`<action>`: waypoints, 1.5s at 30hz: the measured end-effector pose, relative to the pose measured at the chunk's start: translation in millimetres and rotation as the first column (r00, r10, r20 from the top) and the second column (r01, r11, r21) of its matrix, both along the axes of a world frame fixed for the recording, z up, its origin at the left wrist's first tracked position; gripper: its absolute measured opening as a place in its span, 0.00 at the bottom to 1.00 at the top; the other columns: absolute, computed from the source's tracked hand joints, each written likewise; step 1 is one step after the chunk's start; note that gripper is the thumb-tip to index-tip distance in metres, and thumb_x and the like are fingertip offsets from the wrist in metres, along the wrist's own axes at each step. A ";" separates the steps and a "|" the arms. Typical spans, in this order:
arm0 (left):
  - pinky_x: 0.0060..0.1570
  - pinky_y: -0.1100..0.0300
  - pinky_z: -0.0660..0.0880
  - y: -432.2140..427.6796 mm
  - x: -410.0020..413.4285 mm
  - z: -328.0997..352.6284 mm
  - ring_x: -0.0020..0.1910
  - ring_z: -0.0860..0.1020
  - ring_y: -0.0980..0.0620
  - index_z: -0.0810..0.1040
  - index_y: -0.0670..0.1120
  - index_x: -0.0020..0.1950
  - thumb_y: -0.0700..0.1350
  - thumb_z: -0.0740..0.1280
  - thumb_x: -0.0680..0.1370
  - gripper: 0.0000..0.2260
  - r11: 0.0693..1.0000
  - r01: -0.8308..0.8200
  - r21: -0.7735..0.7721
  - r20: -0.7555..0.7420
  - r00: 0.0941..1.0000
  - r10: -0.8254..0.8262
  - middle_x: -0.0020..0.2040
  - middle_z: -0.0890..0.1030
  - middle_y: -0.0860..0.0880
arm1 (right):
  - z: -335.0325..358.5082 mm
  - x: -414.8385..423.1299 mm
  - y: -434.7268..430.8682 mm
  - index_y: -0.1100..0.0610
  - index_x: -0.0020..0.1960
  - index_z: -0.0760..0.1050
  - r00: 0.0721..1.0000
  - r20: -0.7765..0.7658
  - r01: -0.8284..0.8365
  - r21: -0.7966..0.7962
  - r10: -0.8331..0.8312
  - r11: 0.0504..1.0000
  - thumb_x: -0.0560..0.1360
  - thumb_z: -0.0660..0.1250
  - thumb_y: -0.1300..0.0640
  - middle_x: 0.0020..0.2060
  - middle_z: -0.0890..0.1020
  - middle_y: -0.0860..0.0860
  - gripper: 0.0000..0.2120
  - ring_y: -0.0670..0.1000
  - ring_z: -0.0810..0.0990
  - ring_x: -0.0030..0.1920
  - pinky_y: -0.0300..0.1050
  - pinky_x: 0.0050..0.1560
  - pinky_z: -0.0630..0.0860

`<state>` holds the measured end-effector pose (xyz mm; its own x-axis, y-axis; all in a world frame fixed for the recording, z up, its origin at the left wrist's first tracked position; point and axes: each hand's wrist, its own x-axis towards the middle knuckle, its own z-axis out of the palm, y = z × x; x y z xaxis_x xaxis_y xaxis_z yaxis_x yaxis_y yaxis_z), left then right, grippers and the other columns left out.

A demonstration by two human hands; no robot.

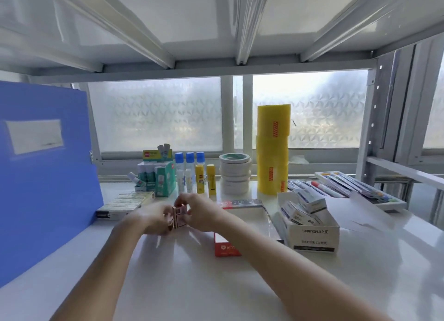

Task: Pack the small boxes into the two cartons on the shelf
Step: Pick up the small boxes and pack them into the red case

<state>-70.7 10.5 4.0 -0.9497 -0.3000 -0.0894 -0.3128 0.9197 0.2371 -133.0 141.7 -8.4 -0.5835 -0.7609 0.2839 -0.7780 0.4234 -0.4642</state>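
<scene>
small pink boxes (179, 216) pinched between left hand (153, 221) and right hand (204, 215).

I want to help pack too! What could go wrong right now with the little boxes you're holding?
1. Both hands, left hand and right hand, pinch several small pink boxes above the shelf; one might slip out and drop.
2. The white carton already holds small boxes lying crooked, so more may not fit neatly.
3. The right forearm crosses over the red carton and could nudge it.
</scene>
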 end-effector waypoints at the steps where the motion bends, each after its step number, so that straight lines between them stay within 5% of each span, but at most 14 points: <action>1: 0.50 0.56 0.76 -5.5 1.2 -2.7 0.51 0.79 0.47 0.80 0.45 0.54 0.39 0.68 0.73 0.11 0.999 0.006 0.034 -0.038 0.999 -0.004 0.53 0.82 0.44 | -1.5 -0.4 0.3 0.62 0.58 0.75 1.000 -0.022 0.010 -0.007 -0.010 1.000 0.74 0.66 0.65 0.52 0.82 0.60 0.13 0.59 0.80 0.50 0.55 0.54 0.80; 5: 0.52 0.57 0.75 2.2 -0.9 4.5 0.52 0.77 0.49 0.79 0.46 0.56 0.44 0.76 0.70 0.17 0.994 0.101 0.042 -0.232 0.969 -0.088 0.52 0.80 0.48 | 27.5 -7.5 31.2 0.65 0.57 0.77 0.990 0.136 0.048 -0.017 -0.046 0.999 0.76 0.64 0.65 0.51 0.82 0.61 0.11 0.53 0.80 0.46 0.41 0.45 0.80; 10: 0.53 0.61 0.75 71.0 -9.4 12.4 0.54 0.77 0.55 0.78 0.46 0.59 0.46 0.74 0.72 0.17 0.833 0.525 0.173 -0.497 0.777 -0.387 0.53 0.81 0.51 | 62.3 -23.7 125.6 0.65 0.57 0.72 0.877 0.427 0.238 0.010 -0.220 0.971 0.74 0.67 0.68 0.41 0.78 0.58 0.12 0.50 0.80 0.36 0.35 0.31 0.80; 12: 0.54 0.61 0.76 90.6 -15.5 5.0 0.54 0.78 0.54 0.78 0.44 0.60 0.47 0.75 0.71 0.19 0.803 0.551 0.227 -0.447 0.792 -0.416 0.53 0.82 0.49 | 49.1 -23.5 147.6 0.66 0.54 0.75 0.895 0.386 0.214 0.067 -0.223 0.975 0.73 0.69 0.67 0.45 0.80 0.60 0.10 0.51 0.82 0.37 0.36 0.33 0.81; 17: 0.52 0.51 0.79 99.1 -18.1 -17.6 0.48 0.80 0.49 0.80 0.44 0.54 0.51 0.75 0.69 0.17 0.830 0.530 0.175 -0.322 0.827 -0.460 0.47 0.81 0.48 | 29.1 0.5 151.4 0.54 0.58 0.79 0.985 -0.079 0.173 0.380 -0.154 0.908 0.73 0.70 0.52 0.53 0.82 0.52 0.15 0.52 0.80 0.52 0.47 0.54 0.78; 24: 0.53 0.71 0.71 81.3 1.7 -17.2 0.56 0.75 0.55 0.77 0.46 0.64 0.43 0.71 0.74 0.18 0.792 0.592 0.150 -0.256 0.797 -0.548 0.58 0.79 0.50 | 37.0 24.7 142.5 0.54 0.63 0.73 0.994 -0.047 0.112 0.497 -0.102 0.861 0.71 0.72 0.54 0.54 0.80 0.51 0.21 0.52 0.79 0.51 0.47 0.54 0.79; 31: 0.53 0.77 0.69 71.2 14.3 -22.1 0.56 0.74 0.61 0.78 0.48 0.64 0.46 0.73 0.73 0.19 0.753 0.638 0.164 -0.391 0.743 -0.544 0.58 0.79 0.52 | 26.4 24.0 147.8 0.53 0.58 0.76 0.994 0.055 0.071 0.349 -0.096 0.935 0.69 0.74 0.52 0.40 0.78 0.41 0.20 0.46 0.81 0.45 0.38 0.46 0.79; 39: 0.52 0.72 0.71 69.3 7.6 -28.5 0.53 0.74 0.61 0.80 0.48 0.60 0.51 0.76 0.70 0.20 0.749 0.643 0.161 -0.452 0.723 -0.523 0.54 0.81 0.52 | 9.4 20.7 148.0 0.52 0.57 0.77 0.997 0.016 0.069 0.211 -0.074 0.975 0.68 0.75 0.55 0.52 0.81 0.47 0.19 0.45 0.82 0.49 0.42 0.51 0.81; 45: 0.51 0.77 0.72 67.5 2.3 -29.3 0.57 0.73 0.63 0.77 0.51 0.66 0.49 0.72 0.74 0.21 0.741 0.633 0.225 -0.348 0.763 -0.545 0.59 0.76 0.55 | -1.4 24.8 146.8 0.52 0.53 0.75 0.991 0.048 0.124 0.091 -0.128 0.988 0.65 0.78 0.51 0.47 0.81 0.47 0.20 0.45 0.83 0.43 0.39 0.45 0.82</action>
